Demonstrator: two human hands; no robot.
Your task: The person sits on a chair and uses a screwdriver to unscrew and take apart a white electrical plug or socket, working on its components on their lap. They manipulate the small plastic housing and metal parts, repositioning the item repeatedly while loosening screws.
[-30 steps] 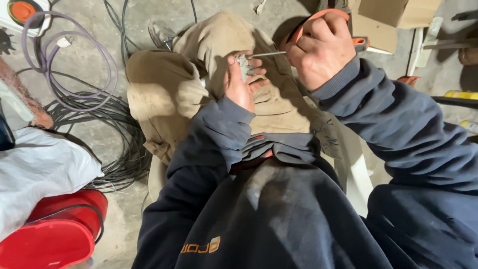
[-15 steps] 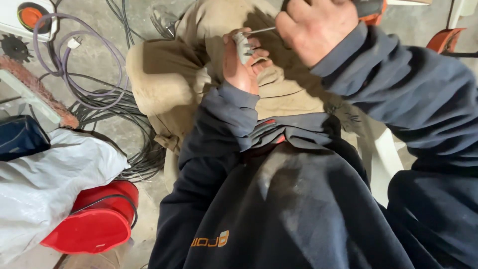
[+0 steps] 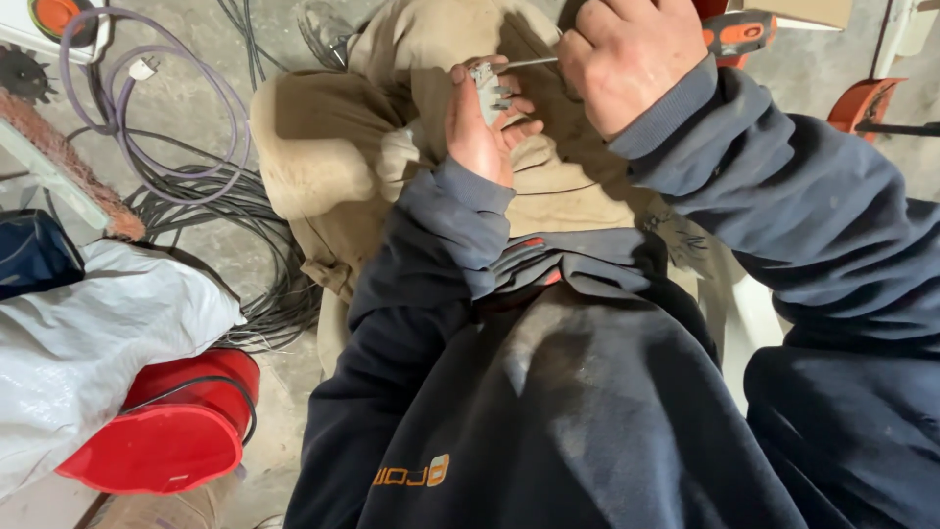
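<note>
Left hand was what I saw first, fingers curled tight around a small grey metal fitting held up over the tan trousers at about twelve o'clock from my chest. At one o'clock my right hand was fisted shut on a screwdriver with an orange and grey handle, its thin shaft running toward nine o'clock until the tip met the fitting. Grey and purple cables lay coiled on the concrete floor at ten o'clock, with a red bucket beside a white sack at eight o'clock.
</note>
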